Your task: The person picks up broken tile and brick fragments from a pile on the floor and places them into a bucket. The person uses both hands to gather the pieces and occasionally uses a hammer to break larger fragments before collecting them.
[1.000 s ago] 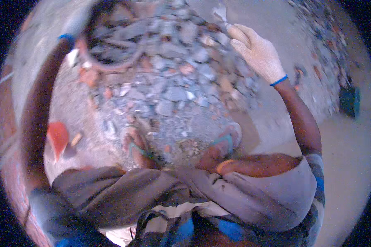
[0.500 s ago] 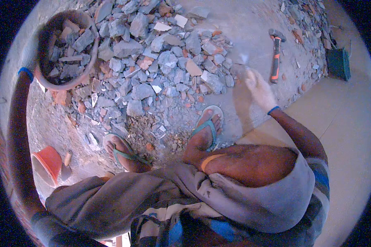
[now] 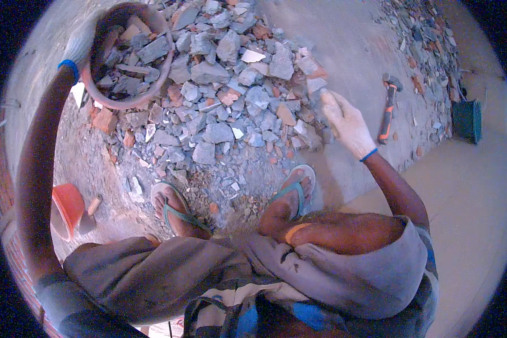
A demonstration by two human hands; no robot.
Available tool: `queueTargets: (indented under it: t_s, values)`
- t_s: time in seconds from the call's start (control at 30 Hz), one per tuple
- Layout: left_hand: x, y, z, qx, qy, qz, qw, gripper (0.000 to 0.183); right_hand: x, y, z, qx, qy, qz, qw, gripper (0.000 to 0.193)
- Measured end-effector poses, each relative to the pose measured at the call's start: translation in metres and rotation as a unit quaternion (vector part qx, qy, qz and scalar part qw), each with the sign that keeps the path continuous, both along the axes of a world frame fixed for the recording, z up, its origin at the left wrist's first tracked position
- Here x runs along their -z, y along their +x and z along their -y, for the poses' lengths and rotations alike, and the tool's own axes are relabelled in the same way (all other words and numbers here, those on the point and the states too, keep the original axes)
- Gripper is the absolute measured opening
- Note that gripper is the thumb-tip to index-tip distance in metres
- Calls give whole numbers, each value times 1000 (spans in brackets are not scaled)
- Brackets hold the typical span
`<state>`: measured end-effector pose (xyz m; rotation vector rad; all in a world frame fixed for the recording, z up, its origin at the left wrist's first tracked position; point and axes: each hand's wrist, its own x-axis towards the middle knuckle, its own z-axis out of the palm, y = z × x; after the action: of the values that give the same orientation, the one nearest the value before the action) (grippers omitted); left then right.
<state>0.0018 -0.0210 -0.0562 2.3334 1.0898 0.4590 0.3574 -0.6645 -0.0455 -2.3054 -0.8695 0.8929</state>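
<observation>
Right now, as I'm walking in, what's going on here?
A person is working at a heap of broken rubble. The gloved left hand is at the outer left side of a round tub, which holds some chunks. The gloved right hand is at a pale grey piece by the heap's right edge; whether it grips it is unclear. A hammer lies farther right, and an orange bucket lies tipped at the left.

Round basin [image 3: 127,105] of rubble [image 3: 152,50] beside jumbled grey heap [image 3: 218,133]
</observation>
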Motion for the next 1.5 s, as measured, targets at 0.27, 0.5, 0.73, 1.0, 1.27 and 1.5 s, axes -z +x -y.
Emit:
queueTargets:
  t_s: [0.27,0.5,0.73,1.0,1.27,1.5]
  values:
    - [-79,47,90,-38,124,-131,983,41,-96,-15,-83,-100,-3,52,994,55]
    - [-89,50,100,-86,-96,-24,991,49,-125,-102,-204,-317,235,205,896,31]
    - [-67,27,62,84,197,-191,958,48,-99,-73,-192,-191,158,222,943,47]
    - [-33,23,33,3,-51,-17,999,53,28,128,-36,-22,18,278,960,62]
    - [-50,31,37,-65,-80,-20,995,55,71,165,-15,-70,-5,166,984,59]
    - [-35,10,24,42,72,-92,992,51,65,85,-48,-107,2,105,989,62]
